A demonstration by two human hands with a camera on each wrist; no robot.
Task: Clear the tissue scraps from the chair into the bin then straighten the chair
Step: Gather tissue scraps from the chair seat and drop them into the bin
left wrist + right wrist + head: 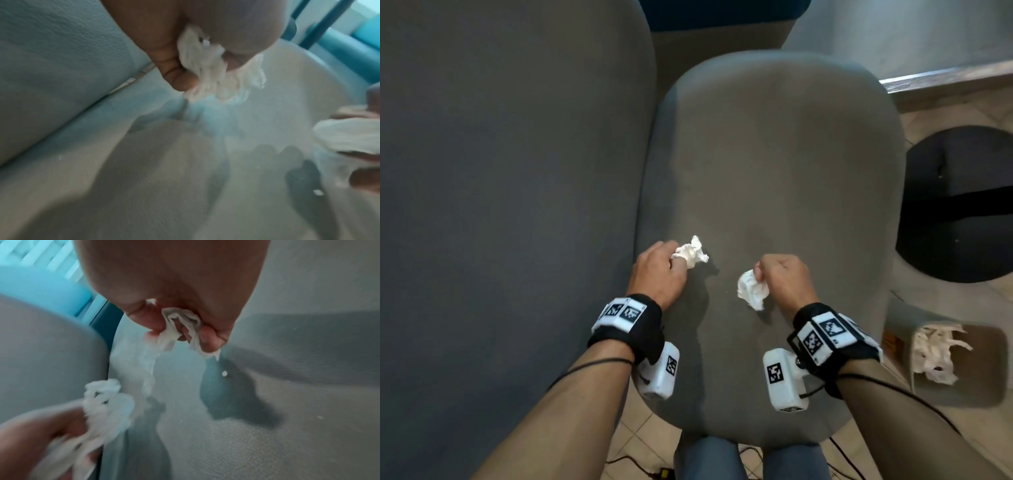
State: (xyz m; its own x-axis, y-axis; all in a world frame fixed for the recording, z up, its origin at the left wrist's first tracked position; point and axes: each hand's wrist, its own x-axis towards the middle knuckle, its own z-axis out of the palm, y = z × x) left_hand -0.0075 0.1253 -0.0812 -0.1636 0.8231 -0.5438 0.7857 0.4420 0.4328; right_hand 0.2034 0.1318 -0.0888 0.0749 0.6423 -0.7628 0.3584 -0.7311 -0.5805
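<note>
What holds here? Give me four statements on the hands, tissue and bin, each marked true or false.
1. The left hand grips a tissue wad. True.
2. The right hand is empty. False: it pinches a second wad.
3. The bin already holds tissue. True.
4. The bin stands to the left of the chair seat. False: it stands to the right.

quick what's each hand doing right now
Left hand: closed on a tissue scrap.
Right hand: closed on another scrap.
</note>
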